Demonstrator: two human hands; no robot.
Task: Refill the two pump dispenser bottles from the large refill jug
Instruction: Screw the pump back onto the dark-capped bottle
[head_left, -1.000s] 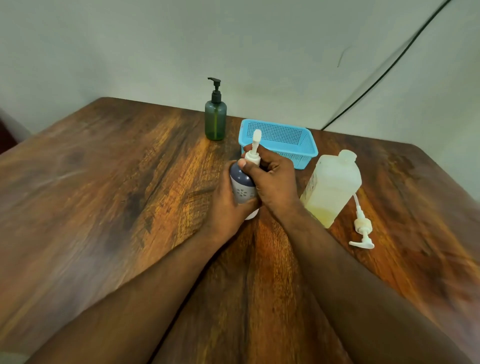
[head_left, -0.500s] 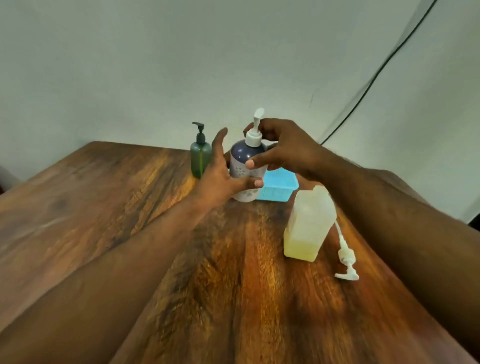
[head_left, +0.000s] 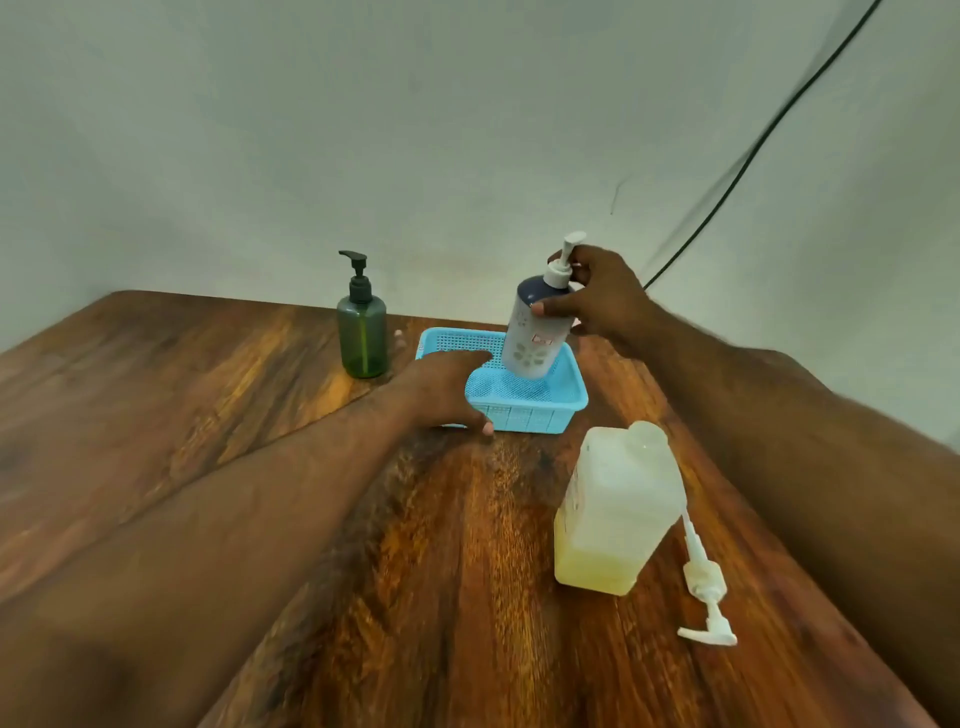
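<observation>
Refill jug (head_left: 618, 506): upright on wooden table (head_left: 208, 415), near side of blue basket (head_left: 524, 410) and a little to its right, translucent, yellow liquid filling only the lowest part, neck at top without a pump. Loose white pump (head_left: 704, 587): lying flat on table just right of jug, tube pointing toward basket, spout toward the viewer.

White-and-navy pump bottle (head_left: 535, 332): tilted, base over basket's interior, top leaning right and away; whether base touches basket floor, cannot tell. White pump head screwed on, nozzle pointing up. Gripped by right hand (head_left: 602, 301) around the shoulder and collar, thumb across the front of navy upper part, other fingers wrapped behind.

Left hand (head_left: 447, 389): palm down at basket's left near corner, fingers loosely spread, holding nothing; thumb tip down by the front wall, index finger stretched over the left rim. Actual contact with the rim blurred, hard to judge.

Green pump bottle (head_left: 362, 332): upright just left of basket, toward the far table edge, black pump fitted, untouched by either hand.

Black cable (head_left: 753, 150): running diagonally up the pale wall beyond basket, to the right.
</observation>
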